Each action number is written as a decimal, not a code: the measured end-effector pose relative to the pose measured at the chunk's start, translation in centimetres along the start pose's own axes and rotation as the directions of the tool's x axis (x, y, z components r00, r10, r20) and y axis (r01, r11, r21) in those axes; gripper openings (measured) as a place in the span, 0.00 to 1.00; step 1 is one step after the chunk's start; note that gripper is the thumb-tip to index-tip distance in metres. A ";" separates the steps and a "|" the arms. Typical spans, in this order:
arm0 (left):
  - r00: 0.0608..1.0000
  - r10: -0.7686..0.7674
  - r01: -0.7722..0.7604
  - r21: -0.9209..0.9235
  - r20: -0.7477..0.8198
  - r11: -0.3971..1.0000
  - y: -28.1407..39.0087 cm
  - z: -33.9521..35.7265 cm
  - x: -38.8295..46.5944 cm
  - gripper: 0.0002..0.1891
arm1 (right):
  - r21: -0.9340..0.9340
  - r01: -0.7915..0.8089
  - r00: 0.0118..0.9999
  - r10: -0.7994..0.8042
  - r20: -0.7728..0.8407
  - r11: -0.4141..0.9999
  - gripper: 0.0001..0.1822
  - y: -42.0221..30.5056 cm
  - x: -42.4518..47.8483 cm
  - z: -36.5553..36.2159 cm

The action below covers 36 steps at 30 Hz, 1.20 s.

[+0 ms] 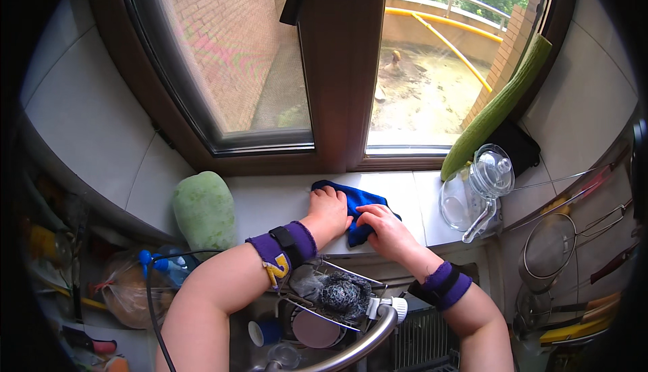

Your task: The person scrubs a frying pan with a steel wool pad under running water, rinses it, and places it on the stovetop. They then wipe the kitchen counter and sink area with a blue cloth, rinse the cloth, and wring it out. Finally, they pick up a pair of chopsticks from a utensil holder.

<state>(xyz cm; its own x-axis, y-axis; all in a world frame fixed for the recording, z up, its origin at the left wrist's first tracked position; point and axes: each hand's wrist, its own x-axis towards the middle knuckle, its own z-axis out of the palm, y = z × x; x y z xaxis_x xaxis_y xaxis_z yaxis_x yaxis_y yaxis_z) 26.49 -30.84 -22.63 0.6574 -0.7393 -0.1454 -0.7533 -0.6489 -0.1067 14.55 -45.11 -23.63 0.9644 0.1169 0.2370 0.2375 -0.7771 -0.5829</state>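
A blue cloth (360, 197) lies bunched on the white tiled windowsill, below the brown window frame. My left hand (329, 215) rests on its left part, palm down with the fingers bent. At the cloth's right edge, my right hand (387, 228) has its fingertips on the fabric; whether they pinch it is hard to tell. Both wrists wear purple bands with black straps. A pale green winter melon (204, 210) stands on the sill to the left. To the right are a clear glass pot with a handle (455, 202) and a long green gourd (498, 109) leaning against the window frame.
Below the sill, a sink holds a curved metal faucet (362, 344), a wire rack with dark scouring pads (346, 293) and a blue cup (265, 332). A mesh strainer (549, 245) hangs at right. A plastic bag with round contents (134, 291) sits at left, near a black cable (150, 301).
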 end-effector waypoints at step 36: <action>0.925 -0.267 0.146 0.394 0.272 0.907 -9.1 0.9 0.3 0.40 | -0.045 0.234 0.945 -0.216 0.245 0.971 0.22 -2.4 8.1 4.2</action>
<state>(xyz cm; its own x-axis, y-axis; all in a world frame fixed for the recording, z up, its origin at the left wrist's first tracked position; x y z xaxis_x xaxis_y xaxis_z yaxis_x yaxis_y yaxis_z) 33.51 -24.99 -22.56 0.8047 -0.4614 -0.3735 -0.5936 -0.6262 -0.5054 22.30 -39.74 -23.59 0.8885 0.4301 0.1597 0.4510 -0.7550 -0.4759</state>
